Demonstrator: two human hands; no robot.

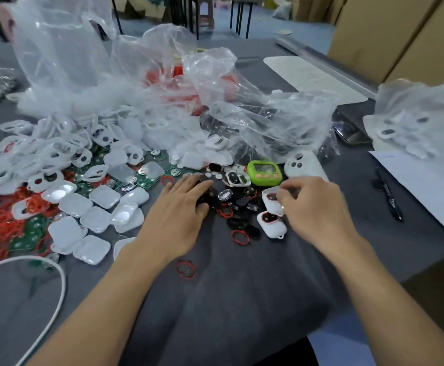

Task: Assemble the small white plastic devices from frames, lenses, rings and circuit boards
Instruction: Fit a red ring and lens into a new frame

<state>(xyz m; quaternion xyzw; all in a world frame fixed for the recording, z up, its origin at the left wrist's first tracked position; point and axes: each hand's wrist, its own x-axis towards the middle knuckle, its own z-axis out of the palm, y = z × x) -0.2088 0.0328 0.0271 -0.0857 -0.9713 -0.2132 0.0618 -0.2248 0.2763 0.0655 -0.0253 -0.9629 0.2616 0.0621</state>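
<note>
My left hand [181,210] lies flat with straight fingers on a scatter of black lenses [238,200] in the middle of the grey table. My right hand [313,207] curls its fingers round a white frame [271,199] that has a red ring and dark lens set in it. A second white frame with a red ring [271,223] lies just below it. Loose red rings [240,237] lie near the lenses, and one more red ring [186,269] sits close to my left wrist. White shells [97,219] and green circuit boards [147,180] spread to the left.
Crumpled clear plastic bags [242,101] pile up behind the parts. A green timer [264,171] and a white remote-like unit [301,165] stand behind my right hand. A black pen [388,196] and white paper [421,186] lie at the right. A white cable [57,286] curves at the lower left.
</note>
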